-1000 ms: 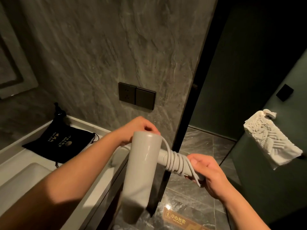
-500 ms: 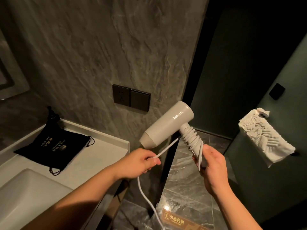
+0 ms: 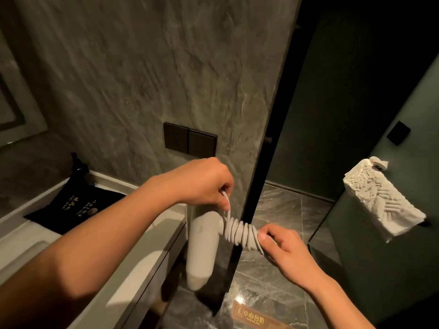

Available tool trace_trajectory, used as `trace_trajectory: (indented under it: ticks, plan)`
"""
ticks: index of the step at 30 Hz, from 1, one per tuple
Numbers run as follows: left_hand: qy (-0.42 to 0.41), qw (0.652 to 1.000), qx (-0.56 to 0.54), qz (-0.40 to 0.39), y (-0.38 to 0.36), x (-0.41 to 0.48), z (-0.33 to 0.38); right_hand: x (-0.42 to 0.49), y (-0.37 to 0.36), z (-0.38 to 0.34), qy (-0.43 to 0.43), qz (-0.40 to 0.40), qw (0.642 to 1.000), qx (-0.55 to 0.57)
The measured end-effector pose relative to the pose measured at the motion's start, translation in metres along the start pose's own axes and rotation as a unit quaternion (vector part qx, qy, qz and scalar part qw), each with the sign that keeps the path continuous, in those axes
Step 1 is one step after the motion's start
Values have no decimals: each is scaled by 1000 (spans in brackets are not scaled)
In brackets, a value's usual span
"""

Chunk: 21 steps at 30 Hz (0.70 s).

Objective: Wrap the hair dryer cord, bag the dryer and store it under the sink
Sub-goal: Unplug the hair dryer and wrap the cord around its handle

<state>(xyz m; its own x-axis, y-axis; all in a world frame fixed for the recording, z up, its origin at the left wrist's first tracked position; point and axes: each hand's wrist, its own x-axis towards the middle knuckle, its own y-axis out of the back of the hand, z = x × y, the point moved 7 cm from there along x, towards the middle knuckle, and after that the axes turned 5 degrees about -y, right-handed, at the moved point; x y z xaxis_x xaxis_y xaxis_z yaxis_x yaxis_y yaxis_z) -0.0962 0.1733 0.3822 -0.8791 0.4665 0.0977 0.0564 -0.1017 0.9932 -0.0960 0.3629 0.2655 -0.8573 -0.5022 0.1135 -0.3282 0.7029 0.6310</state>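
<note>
A pale grey hair dryer (image 3: 202, 245) hangs in mid-air past the counter's right end, barrel pointing down. Its white cord (image 3: 240, 231) is coiled in several tight turns around the handle. My right hand (image 3: 285, 250) grips the end of the handle, thumb pressed on the outermost turns. My left hand (image 3: 204, 181) is above the dryer, pinching the free run of cord where it rises from the coils. A black drawstring bag (image 3: 76, 205) with gold lettering lies flat on the white counter (image 3: 164, 222) at the left, apart from both hands.
A white sink basin (image 3: 21, 255) sits at the lower left. Dark outlet plates (image 3: 190, 142) are on the stone wall. A black door frame edge (image 3: 259, 205) runs down behind the dryer. A paper roll (image 3: 380, 200) hangs at the right; a gold floor sign (image 3: 251, 317) lies below.
The dryer has swung from barrel-up-left to barrel-down. My left hand rose from below the dryer to above it, carrying the cord over; more turns now lie on the handle.
</note>
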Motion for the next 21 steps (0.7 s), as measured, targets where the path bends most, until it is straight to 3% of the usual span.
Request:
trace_trajectory:
  ticks: [4,7,9,10,12,14,15,16,17,19,21]
  plan:
    - [-4,980,-197,-32,-14,9,-17,-2,-5,0,-4,-103,980,172]
    - [22,938,-345,-29,-50,6,-42,-1,-2,7,-25,-105,944,313]
    - [65,902,-427,30,-77,-1,-52,-1,-1,11,-50,-92,914,392]
    - [109,867,-482,62,-96,-5,-58,-1,-2,13,-68,-85,899,425]
    - [193,747,-633,58,-149,-9,-67,0,-3,18,-102,-62,871,476]
    - [163,611,-773,-40,-190,-6,-48,1,-3,23,-118,-22,857,501]
    - [132,571,-808,-62,-201,-4,-35,2,-3,26,-123,3,855,504]
    - [124,565,-814,-64,-209,-6,-23,2,-3,29,-131,30,855,500]
    - [147,584,-797,-47,-218,-12,-12,3,-3,34,-140,58,860,487]
    - [212,671,-710,24,-226,-29,2,4,-2,46,-165,112,879,433]
    - [230,734,-638,38,-228,-44,11,5,0,57,-196,162,899,355]
